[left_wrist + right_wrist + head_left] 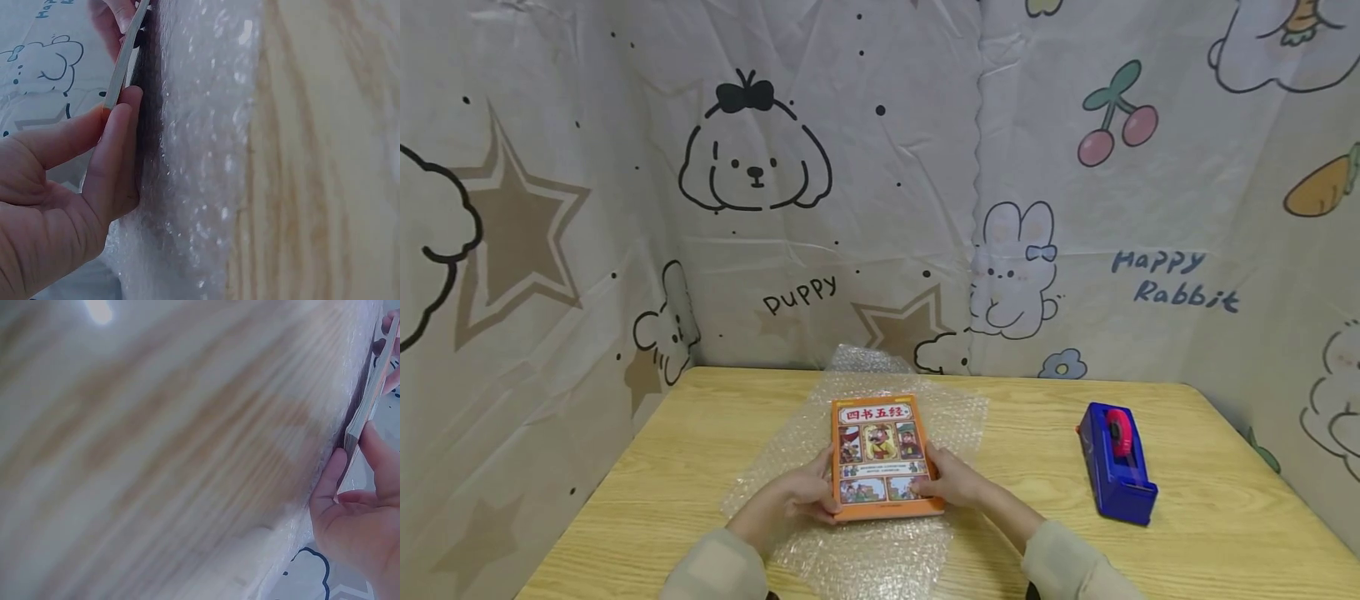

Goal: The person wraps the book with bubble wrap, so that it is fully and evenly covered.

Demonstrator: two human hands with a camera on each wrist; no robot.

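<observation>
An orange-bordered book with cartoon pictures and red Chinese characters on its cover is held face up over a sheet of bubble wrap. My left hand grips its left edge, thumb on the cover side and fingers beneath, as the left wrist view shows. On the opposite edge, my right hand pinches the book in the same way, the thumb lying on the cover. Both wrist views show the book's pages edge-on, slightly above the bubble wrap.
To the right on the wooden table stands a blue tape dispenser with a pink-red roll. A cloth printed with cartoon animals hangs behind the table and along both sides. The bubble wrap's far corner reaches the table's back edge.
</observation>
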